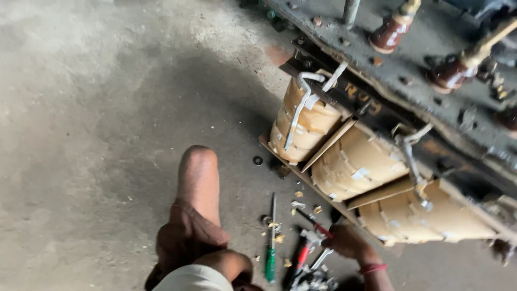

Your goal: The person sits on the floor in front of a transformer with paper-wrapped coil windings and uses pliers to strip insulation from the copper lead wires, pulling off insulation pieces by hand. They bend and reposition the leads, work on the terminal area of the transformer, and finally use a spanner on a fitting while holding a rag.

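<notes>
Right hand [350,242] closed on red-handled pliers [309,250] beside 3 paper-wrapped coils [355,161]; left hand out of view; best gripped low, clear of green screwdriver [271,248].

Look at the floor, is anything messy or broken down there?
Yes. Small pale scraps lie scattered on the concrete floor beside the green-handled screwdriver, and a lone dark washer sits apart. The paper wrapping on the three tan coils looks patched and uneven. The right hand rests by the tools.
</notes>
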`<action>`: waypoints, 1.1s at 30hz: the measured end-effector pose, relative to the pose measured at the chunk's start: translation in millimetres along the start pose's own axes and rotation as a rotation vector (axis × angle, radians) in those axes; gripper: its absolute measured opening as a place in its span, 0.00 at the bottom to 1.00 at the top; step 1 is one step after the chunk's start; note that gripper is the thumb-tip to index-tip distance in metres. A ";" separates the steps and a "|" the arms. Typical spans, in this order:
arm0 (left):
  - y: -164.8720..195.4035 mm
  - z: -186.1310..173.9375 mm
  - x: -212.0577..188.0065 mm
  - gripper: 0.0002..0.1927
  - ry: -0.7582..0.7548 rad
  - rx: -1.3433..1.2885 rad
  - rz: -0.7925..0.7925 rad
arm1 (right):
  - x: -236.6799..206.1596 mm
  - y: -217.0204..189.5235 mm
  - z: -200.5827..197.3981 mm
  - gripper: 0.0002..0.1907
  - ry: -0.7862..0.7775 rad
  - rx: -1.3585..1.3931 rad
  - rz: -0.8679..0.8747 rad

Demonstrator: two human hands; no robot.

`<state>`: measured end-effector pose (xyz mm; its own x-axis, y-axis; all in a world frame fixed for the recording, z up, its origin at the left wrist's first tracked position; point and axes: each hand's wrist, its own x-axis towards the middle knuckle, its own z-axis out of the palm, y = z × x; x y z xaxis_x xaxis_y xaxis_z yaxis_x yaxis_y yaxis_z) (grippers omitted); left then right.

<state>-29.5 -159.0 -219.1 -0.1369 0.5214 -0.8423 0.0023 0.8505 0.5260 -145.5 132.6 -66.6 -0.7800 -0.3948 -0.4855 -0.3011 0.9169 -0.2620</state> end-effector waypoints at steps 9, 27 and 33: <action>40.3 -108.8 -75.2 0.12 0.713 0.281 0.341 | -81.5 -108.3 -48.4 0.31 0.439 0.930 0.179; 110.1 -288.3 -227.6 0.17 1.653 -0.311 1.308 | 17.9 -162.3 45.3 0.17 0.372 1.720 0.298; 108.2 -321.2 -194.0 0.14 0.817 -1.470 1.150 | 29.5 -150.9 60.4 0.14 0.307 1.787 0.484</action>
<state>-320.9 -190.6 39.1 -0.9812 0.1645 -0.1009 -0.1875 -0.6883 0.7008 -90.0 -21.0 -91.7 -0.7304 0.0548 -0.6808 0.6425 -0.2831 -0.7121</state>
